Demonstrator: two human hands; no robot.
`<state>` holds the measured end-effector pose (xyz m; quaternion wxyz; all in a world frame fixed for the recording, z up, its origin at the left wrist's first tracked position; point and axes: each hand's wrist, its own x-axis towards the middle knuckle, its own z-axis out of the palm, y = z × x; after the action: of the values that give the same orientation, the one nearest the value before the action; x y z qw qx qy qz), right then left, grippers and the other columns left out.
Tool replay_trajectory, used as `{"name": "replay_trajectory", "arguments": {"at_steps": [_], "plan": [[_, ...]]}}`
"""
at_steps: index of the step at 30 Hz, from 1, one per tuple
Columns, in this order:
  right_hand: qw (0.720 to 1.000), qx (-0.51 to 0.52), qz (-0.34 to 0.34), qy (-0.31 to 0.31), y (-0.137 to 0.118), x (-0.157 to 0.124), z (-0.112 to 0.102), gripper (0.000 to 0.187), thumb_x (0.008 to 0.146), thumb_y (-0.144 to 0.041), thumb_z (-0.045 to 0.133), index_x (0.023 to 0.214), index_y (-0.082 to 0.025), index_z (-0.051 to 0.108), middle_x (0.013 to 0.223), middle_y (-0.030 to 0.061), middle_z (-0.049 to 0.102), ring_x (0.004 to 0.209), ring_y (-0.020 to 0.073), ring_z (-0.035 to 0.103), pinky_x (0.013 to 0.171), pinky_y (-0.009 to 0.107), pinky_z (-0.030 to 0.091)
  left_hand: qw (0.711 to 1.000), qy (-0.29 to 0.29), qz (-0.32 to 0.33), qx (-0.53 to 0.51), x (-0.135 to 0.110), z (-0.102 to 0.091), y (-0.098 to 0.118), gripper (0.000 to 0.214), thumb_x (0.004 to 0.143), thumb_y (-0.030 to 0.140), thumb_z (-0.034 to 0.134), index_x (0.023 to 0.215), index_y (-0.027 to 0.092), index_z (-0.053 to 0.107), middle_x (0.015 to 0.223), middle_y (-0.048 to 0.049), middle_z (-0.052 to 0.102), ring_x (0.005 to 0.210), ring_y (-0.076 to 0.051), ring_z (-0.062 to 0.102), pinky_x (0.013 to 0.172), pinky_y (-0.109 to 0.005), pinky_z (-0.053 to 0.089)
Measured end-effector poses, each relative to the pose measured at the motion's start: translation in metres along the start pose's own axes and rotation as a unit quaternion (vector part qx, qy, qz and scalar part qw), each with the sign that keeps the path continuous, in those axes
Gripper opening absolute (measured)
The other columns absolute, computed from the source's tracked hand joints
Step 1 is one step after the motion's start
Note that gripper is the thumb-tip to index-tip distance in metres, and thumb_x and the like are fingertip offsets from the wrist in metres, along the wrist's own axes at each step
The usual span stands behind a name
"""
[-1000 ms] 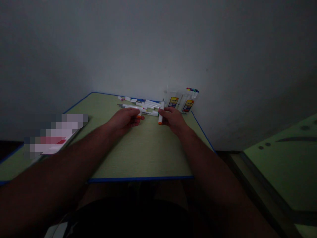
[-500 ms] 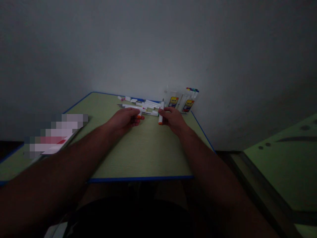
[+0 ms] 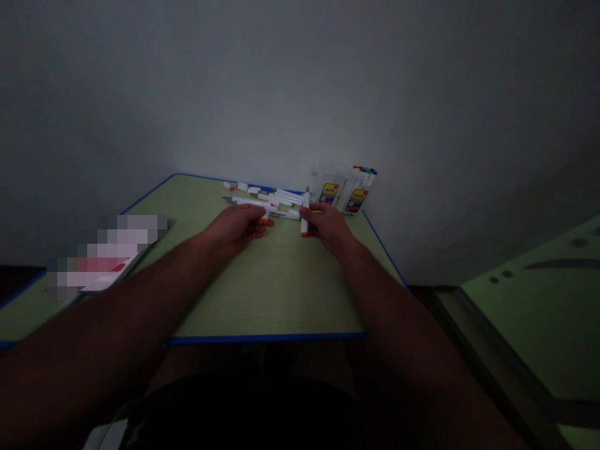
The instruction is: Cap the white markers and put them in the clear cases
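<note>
My left hand (image 3: 238, 226) is closed on a short white marker cap (image 3: 265, 217) with an orange end. Across from it, my right hand (image 3: 328, 224) grips a white marker (image 3: 305, 215) held upright, its grey tip exposed at the top and its orange end at the bottom. Behind both hands lie several white markers (image 3: 285, 214) on the table, some with bare grey tips pointing left. A few loose caps (image 3: 242, 187) rest near the table's back edge.
Two clear plastic marker cases stand at the back right, a nearer-left case (image 3: 328, 187) and one with several coloured markers (image 3: 359, 190). A pale, partly blurred packet or booklet (image 3: 117, 253) lies at the left. The table (image 3: 272, 294) has blue edging and touches a grey wall (image 3: 262, 87).
</note>
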<state>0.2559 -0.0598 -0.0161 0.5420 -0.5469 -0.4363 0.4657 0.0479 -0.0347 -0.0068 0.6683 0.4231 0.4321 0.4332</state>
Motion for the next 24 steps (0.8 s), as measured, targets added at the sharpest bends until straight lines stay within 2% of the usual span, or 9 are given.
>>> {"name": "replay_trajectory", "arguments": {"at_steps": [12,18,24], "plan": [[1.000,-0.012,-0.006,0.010,-0.0003,-0.0004,0.0024,0.025,0.082,-0.024,0.082,0.090,-0.019,0.059,0.067,-0.0027,0.063,0.051,0.0101,0.057,0.048,0.025,0.057,1.000,0.000,0.001,-0.006,-0.0037,0.0034,0.0017,0.011,0.083,0.007,0.062,0.091,0.011,0.068,0.070,-0.0104,0.070,0.049,-0.010,0.054,0.048,-0.020,0.047],[0.999,-0.028,-0.011,0.021,-0.0007,-0.0015,0.0036,0.020,0.081,-0.023,0.081,0.090,-0.018,0.064,0.070,-0.0022,0.065,0.053,0.0092,0.058,0.046,0.021,0.052,1.000,-0.003,0.005,-0.001,-0.0029,0.0026,0.0012,0.007,0.084,0.007,0.062,0.087,0.012,0.067,0.070,-0.0104,0.069,0.049,-0.010,0.054,0.048,-0.020,0.046],[0.993,-0.089,-0.077,-0.002,-0.0023,-0.0042,-0.0018,0.017,0.080,-0.031,0.079,0.080,-0.016,0.071,0.060,-0.0040,0.059,0.048,0.0073,0.051,0.045,0.020,0.045,1.000,0.001,0.019,0.008,-0.0014,-0.0015,0.0019,0.007,0.081,0.010,0.065,0.087,0.012,0.070,0.070,-0.0088,0.068,0.048,-0.010,0.052,0.045,-0.020,0.044]]}}
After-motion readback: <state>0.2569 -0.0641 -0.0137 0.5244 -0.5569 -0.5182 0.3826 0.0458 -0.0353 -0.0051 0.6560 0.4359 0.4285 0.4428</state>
